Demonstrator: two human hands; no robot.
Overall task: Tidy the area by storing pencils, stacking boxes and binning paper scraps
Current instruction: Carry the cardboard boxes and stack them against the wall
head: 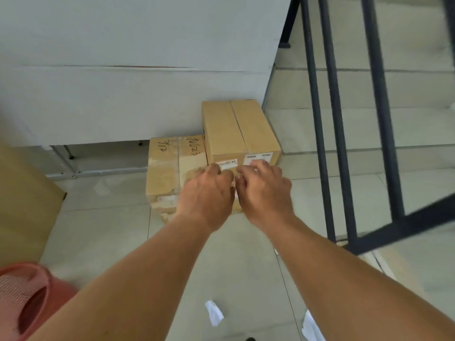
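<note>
Two cardboard boxes stand on the floor against the white wall. The taller box (240,130) is taped down its middle and has white labels on its near face. A lower box (170,166) with handwriting on top sits to its left. My left hand (208,193) and my right hand (264,188) reach side by side toward the near faces of the boxes, fingers loosely bent, holding nothing. A small box between my hands is mostly hidden. Two white paper scraps lie on the tiles near me, one scrap (214,312) in the middle and another scrap (311,327) to the right.
A pink mesh bin (27,296) stands at the lower left. A large cardboard sheet (22,200) leans at the left edge. A dark metal stair railing (344,148) runs down the right, with steps behind it.
</note>
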